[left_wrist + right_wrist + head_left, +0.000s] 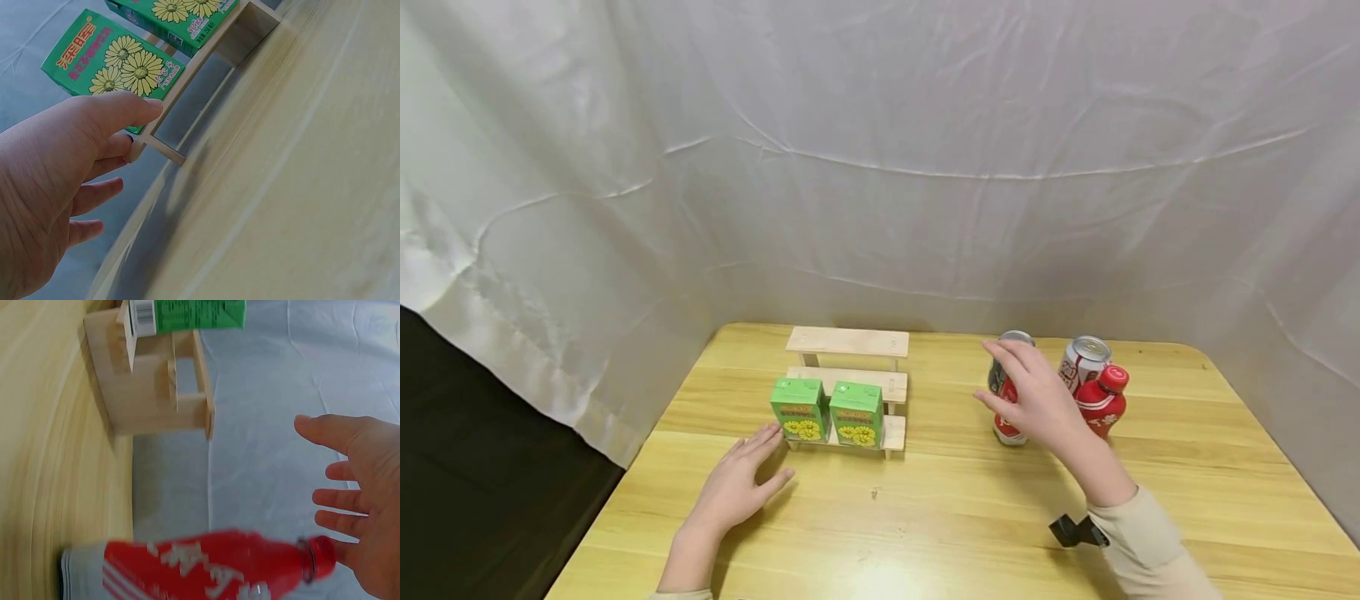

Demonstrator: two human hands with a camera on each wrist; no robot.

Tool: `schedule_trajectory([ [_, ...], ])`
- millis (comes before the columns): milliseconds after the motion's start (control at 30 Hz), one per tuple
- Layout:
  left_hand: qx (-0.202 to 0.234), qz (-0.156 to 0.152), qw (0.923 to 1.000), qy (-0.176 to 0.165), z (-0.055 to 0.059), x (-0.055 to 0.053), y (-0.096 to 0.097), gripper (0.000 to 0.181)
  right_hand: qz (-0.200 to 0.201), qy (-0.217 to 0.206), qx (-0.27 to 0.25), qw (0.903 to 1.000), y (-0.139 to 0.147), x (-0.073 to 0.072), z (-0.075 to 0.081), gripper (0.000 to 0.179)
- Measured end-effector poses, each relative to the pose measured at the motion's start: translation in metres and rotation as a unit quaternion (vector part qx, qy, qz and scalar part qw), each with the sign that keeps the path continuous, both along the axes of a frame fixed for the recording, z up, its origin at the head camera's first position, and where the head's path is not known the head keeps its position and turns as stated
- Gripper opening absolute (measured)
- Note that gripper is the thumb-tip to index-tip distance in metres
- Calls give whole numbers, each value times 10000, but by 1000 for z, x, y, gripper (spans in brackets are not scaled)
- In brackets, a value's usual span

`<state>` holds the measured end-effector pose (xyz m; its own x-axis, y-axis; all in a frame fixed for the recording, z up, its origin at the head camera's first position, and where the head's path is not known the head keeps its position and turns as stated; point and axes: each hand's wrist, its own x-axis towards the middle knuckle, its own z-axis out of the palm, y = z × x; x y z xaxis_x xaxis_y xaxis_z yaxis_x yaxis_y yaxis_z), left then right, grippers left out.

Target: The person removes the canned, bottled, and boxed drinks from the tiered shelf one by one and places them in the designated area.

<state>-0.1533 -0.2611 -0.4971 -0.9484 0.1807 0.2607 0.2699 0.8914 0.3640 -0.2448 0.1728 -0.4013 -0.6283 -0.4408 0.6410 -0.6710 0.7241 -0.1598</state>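
Note:
Two green drink cartons with yellow flowers, a left one (799, 410) and a right one (857, 417), stand side by side on the lowest step of a small wooden three-step shelf (847, 341). My left hand (733, 487) is at the left front corner of the shelf, fingertips right by the left carton, thumb spread away. With fingers extended, my right hand (1041, 404) hovers over the drinks on the right, holding nothing. Partly hidden under it are a red bottle (1009, 429) and a dark can (996, 377). In the right wrist view, a red-labelled bottle (187, 565) lies close below the fingers.
Right of that hand stand a white and red can (1085, 360) and a red-capped bottle (1102, 408). The wooden table (940, 517) is backed by a pale curtain (925, 208). A black strap piece (1077, 531) sits at the right wrist.

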Motion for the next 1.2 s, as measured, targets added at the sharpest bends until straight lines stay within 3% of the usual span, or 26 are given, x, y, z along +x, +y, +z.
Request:
schedule_trajectory([
  [133, 8, -12, 10000, 11, -1, 0, 0, 66, 333, 247, 46, 9991, -16, 0, 1, 72],
  [367, 81, -3, 10000, 13, 0, 1, -1, 65, 796, 304, 3, 9964, -52, 2, 4, 70],
  [733, 26, -26, 10000, 41, -1, 0, 0, 65, 1068, -417, 351, 9928, -101, 8, -3, 69],
  [1200, 48, -22, 10000, 47, -1, -1, -1, 65, 1315, -572, 647, 9875, -137, 6, -11, 69],
])
